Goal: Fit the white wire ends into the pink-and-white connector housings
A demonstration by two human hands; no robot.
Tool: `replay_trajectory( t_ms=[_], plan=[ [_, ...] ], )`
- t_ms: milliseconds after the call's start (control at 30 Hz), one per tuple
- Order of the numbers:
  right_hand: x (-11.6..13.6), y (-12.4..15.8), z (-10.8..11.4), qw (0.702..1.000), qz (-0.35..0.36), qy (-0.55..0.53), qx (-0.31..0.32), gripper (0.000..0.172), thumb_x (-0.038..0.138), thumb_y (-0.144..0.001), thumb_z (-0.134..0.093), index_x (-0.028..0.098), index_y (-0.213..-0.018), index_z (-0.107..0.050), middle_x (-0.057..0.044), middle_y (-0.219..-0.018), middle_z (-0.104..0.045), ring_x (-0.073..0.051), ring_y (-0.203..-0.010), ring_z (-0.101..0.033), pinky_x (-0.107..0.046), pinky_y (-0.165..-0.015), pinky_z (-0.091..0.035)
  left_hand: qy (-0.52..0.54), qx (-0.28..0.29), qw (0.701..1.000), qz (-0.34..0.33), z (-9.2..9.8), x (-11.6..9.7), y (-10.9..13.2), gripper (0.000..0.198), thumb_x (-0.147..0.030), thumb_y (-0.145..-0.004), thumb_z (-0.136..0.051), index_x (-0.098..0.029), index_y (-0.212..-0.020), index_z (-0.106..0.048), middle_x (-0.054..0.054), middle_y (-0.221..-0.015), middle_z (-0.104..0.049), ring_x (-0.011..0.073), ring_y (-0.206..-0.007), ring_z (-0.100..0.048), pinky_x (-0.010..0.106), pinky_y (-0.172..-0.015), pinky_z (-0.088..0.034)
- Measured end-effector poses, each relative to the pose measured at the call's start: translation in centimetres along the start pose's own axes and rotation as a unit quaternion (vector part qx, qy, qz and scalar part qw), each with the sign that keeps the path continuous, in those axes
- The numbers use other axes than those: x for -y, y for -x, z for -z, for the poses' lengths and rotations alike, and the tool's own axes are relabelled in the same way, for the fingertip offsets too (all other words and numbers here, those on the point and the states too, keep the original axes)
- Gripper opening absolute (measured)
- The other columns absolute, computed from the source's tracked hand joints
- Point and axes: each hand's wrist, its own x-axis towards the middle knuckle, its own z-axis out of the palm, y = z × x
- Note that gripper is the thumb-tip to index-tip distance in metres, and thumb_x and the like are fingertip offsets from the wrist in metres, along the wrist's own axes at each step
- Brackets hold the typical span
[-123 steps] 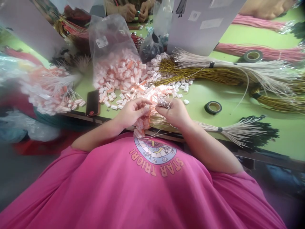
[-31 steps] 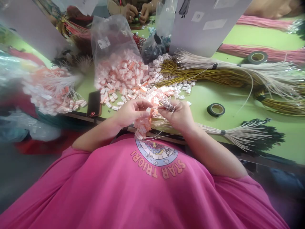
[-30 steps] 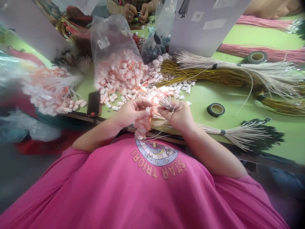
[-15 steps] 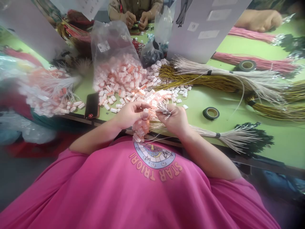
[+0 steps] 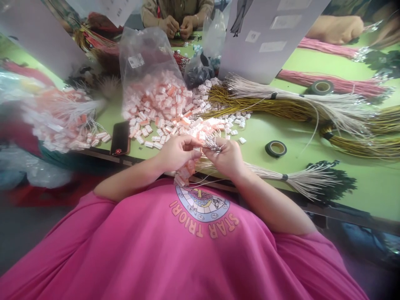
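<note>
My right hand (image 5: 229, 158) is closed around a bundle of thin white wires, whose silvery crimped ends (image 5: 213, 144) fan out past the thumb and fingers. Against those ends, my left hand (image 5: 178, 153) is closed in a pinch on what looks like a small white plastic connector, mostly hidden by the fingers. Below the left hand hangs a cluster of pale orange and white connectors (image 5: 184, 171) at the table edge. The white wires (image 5: 265, 171) run right from beneath my right hand to a black tape band and dark ends (image 5: 336, 181).
Loose connectors (image 5: 165, 98) spill from a clear plastic bag (image 5: 146, 48). A phone (image 5: 120, 138) lies left, black tape (image 5: 276, 148) right. Yellow wires (image 5: 265, 106) and white wires (image 5: 290, 93) lie behind. Across the table are a co-worker's hands (image 5: 178, 27); another person's hand (image 5: 340, 29) is at right.
My left hand has moved slightly right, its fingertips now at the wire ends in my right hand. My right hand has shifted a little left, still holding the wires.
</note>
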Motion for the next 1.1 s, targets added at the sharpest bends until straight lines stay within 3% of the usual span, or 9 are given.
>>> replay_trajectory(
  t_ms=[167,300,433,467,567,700,833,1000,1100],
  plan=[
    [-0.3,-0.3,0.3,1.0,-0.008,-0.006,0.023,0.017,0.031,-0.075,-0.062,0.016,-0.067,-0.062,0.001,-0.059,-0.056,-0.01,-0.058,-0.048,-0.024,-0.054,-0.039,-0.09,0.0,0.994,-0.064,0.6,-0.9,0.5,0.019,-0.027,-0.077,-0.068,-0.014,-0.09,-0.068,0.005,-0.082,-0.068,0.0136,-0.072,-0.062,0.027,-0.066,-0.051],
    [-0.5,-0.8,1.0,0.999,0.013,-0.021,0.038,0.015,0.031,-0.077,-0.063,0.017,-0.071,-0.065,-0.001,-0.072,-0.063,-0.013,-0.067,-0.055,-0.028,-0.064,-0.044,-0.25,0.012,0.957,-0.149,4.3,-0.1,-0.5,0.015,-0.026,-0.081,-0.064,-0.017,-0.092,-0.068,0.005,-0.092,-0.067,0.0134,-0.078,-0.06,0.027,-0.073,-0.049],
    [-0.7,-1.1,1.4,0.998,-0.012,-0.05,0.023,0.012,0.03,-0.072,-0.067,0.017,-0.074,-0.067,-0.002,-0.075,-0.065,-0.014,-0.07,-0.058,-0.031,-0.07,-0.046,-0.406,-0.192,0.893,-0.042,10.3,4.5,-4.1,0.018,-0.026,-0.084,-0.058,-0.016,-0.097,-0.066,0.005,-0.098,-0.066,0.0168,-0.09,-0.059,0.032,-0.087,-0.044],
    [-0.7,-1.1,1.4,0.998,-0.032,-0.056,0.024,0.013,0.03,-0.071,-0.068,0.017,-0.075,-0.068,-0.001,-0.073,-0.065,-0.014,-0.068,-0.058,-0.03,-0.068,-0.046,-0.432,-0.195,0.881,0.01,11.5,5.8,-5.0,0.021,-0.028,-0.083,-0.06,-0.015,-0.099,-0.065,0.005,-0.095,-0.067,0.0186,-0.091,-0.059,0.033,-0.087,-0.044],
    [-0.8,-1.1,1.3,0.995,-0.074,-0.065,0.029,0.014,0.029,-0.071,-0.068,0.017,-0.078,-0.069,0.0,-0.068,-0.064,-0.012,-0.062,-0.056,-0.028,-0.061,-0.043,-0.446,-0.177,0.876,0.041,13.5,8.8,-7.0,0.024,-0.026,-0.08,-0.063,-0.015,-0.1,-0.064,0.009,-0.094,-0.068,0.0245,-0.093,-0.06,0.038,-0.086,-0.043],
    [-0.8,-1.1,1.2,0.989,-0.097,-0.101,0.04,0.009,0.025,-0.074,-0.063,0.016,-0.075,-0.065,0.002,-0.059,-0.06,-0.01,-0.054,-0.053,-0.026,-0.055,-0.041,-0.456,-0.124,0.88,0.051,13.6,9.9,-7.6,0.021,-0.024,-0.08,-0.057,-0.018,-0.098,-0.066,0.012,-0.101,-0.068,0.0272,-0.095,-0.062,0.04,-0.084,-0.045],
    [-0.2,-1.1,1.1,0.99,-0.096,-0.094,0.039,0.011,0.02,-0.075,-0.058,0.016,-0.064,-0.06,0.002,-0.055,-0.058,-0.009,-0.052,-0.051,-0.026,-0.054,-0.039,-0.453,-0.086,0.883,0.083,13.5,9.6,-7.6,0.018,-0.025,-0.074,-0.061,-0.018,-0.09,-0.066,0.011,-0.092,-0.068,0.0257,-0.085,-0.062,0.04,-0.079,-0.047],
    [0.2,-1.1,1.0,0.993,-0.094,-0.059,0.031,0.011,0.019,-0.071,-0.059,0.017,-0.06,-0.056,0.004,-0.054,-0.052,-0.008,-0.051,-0.045,-0.025,-0.052,-0.035,-0.361,-0.203,0.91,0.026,12.1,7.4,-6.1,0.02,-0.02,-0.07,-0.066,-0.018,-0.089,-0.061,0.007,-0.092,-0.067,0.0204,-0.081,-0.061,0.033,-0.075,-0.049],
    [0.0,-1.0,1.0,0.993,-0.101,-0.053,0.036,0.014,0.021,-0.07,-0.06,0.017,-0.058,-0.054,0.004,-0.053,-0.05,-0.007,-0.05,-0.043,-0.025,-0.051,-0.033,-0.218,-0.179,0.958,-0.055,9.7,4.2,-4.1,0.025,-0.019,-0.07,-0.066,-0.019,-0.094,-0.06,0.004,-0.095,-0.067,0.0166,-0.079,-0.061,0.028,-0.07,-0.05]
  ],
)
